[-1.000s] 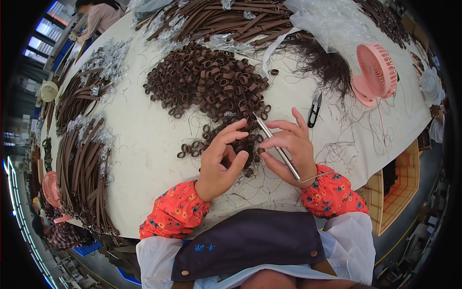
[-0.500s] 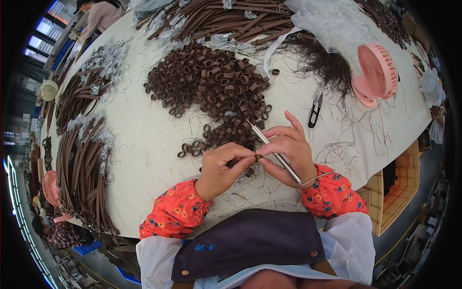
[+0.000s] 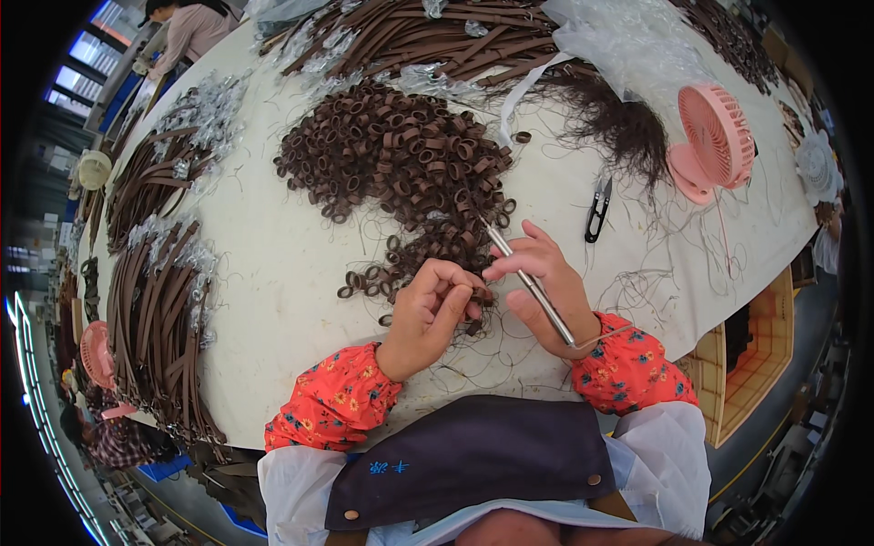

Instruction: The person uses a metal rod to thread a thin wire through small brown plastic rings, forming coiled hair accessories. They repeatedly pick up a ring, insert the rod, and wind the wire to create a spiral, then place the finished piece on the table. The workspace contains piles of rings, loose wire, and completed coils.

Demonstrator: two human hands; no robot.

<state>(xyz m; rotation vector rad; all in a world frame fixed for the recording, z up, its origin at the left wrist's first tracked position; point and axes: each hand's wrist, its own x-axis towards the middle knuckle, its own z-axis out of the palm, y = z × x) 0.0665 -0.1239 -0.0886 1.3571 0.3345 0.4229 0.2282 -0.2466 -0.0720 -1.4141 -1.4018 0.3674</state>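
Note:
My left hand (image 3: 426,318) pinches a small brown strap loop (image 3: 477,292) between thumb and fingers, partly hidden by them. Just right of it, my right hand (image 3: 557,284) holds a slim silver pen-shaped tool (image 3: 537,293) with a thin cord at its lower end. The tool's tip points up and left, over the edge of a big heap of brown strap loops (image 3: 391,150). A narrow trail of loops runs down from the heap to my left hand. Both hands are apart, low over the table.
Black thread snips (image 3: 598,211) lie to the right, below a pink fan (image 3: 710,146) and a tangle of dark threads (image 3: 624,132). Bundles of brown straps (image 3: 159,314) line the left side; more straps (image 3: 428,41) lie at the far edge beside clear plastic (image 3: 628,45). A person (image 3: 191,36) works at far left.
My hands have come apart: the right hand drew back from the loop, its fingers less spread, and the tool tip shifted slightly right. My left hand turned a little, keeping its pinch.

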